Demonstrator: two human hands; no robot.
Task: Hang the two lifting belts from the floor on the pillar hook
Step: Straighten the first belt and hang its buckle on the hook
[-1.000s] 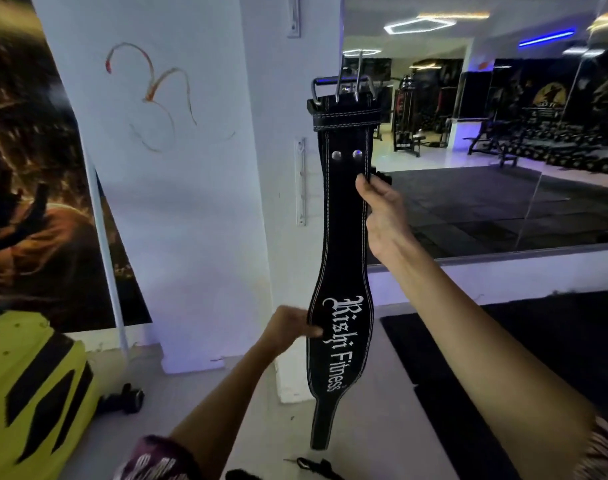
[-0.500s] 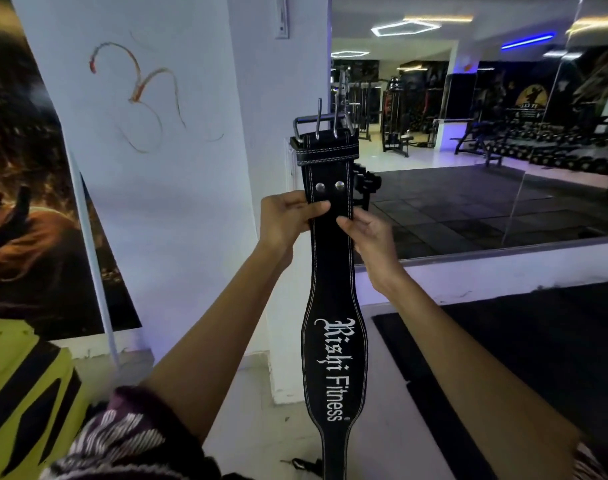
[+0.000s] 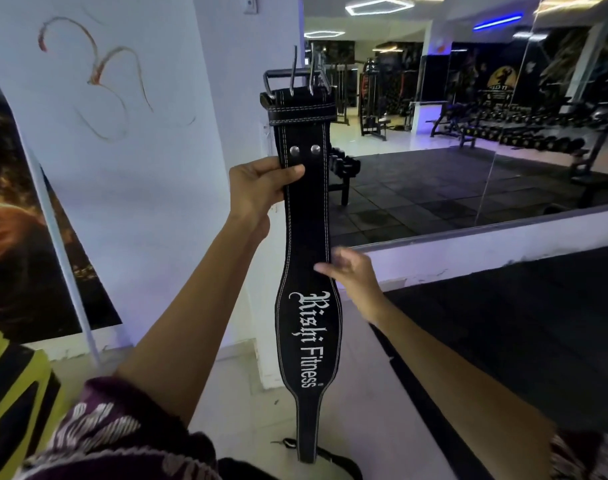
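Observation:
A black leather lifting belt (image 3: 307, 237) with white "Rishi Fitness" lettering hangs upright in front of the white pillar (image 3: 247, 98), its steel buckle (image 3: 295, 77) at the top. My left hand (image 3: 261, 188) grips the belt's left edge just under the two rivets. My right hand (image 3: 351, 271) is lower, at the belt's right edge, fingers loosely spread and only touching it. A white hook strip (image 3: 265, 140) on the pillar is mostly hidden behind the belt. Part of another black item (image 3: 333, 460) lies on the floor below the belt tip.
A big wall mirror (image 3: 468, 133) to the right reflects gym machines and dumbbell racks. Black rubber mats (image 3: 503, 341) cover the floor on the right. A yellow and black object (image 3: 15, 393) stands at the lower left, beside a wall poster (image 3: 25, 237).
My right hand let go of the belt near the rivets and dropped lower along its right edge. My left hand took over the grip near the top; the belt shifted slightly.

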